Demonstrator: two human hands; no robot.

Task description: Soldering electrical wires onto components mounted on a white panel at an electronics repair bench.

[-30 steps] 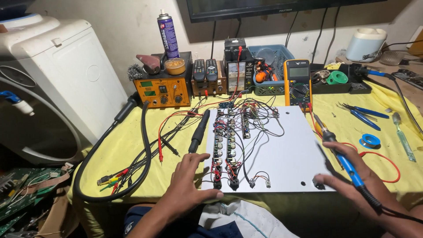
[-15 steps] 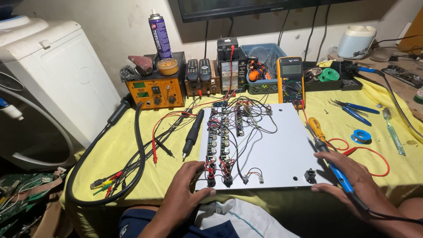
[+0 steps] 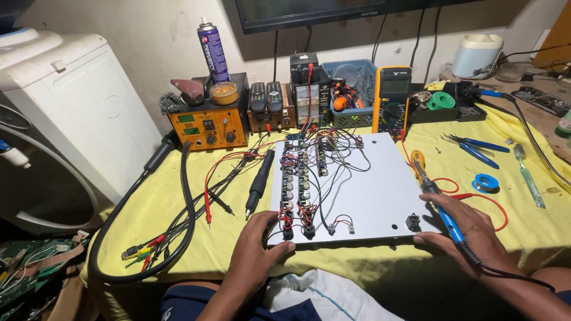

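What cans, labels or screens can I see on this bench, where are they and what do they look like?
Spray can: back left on the orange box, tall, purple label, silver top.
Orange station: back left, boxy, small green display, black knobs.
Multimeter: back centre, upright, yellow casing, grey display, round dial.
Monitor: on the wall, dark screen, black frame.

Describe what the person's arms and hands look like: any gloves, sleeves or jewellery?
Both hands are bare: no gloves show on the left hand or the right hand. The forearms are uncovered as far as the picture reaches, with no sleeves visible. No rings, watch or bracelets show on either.
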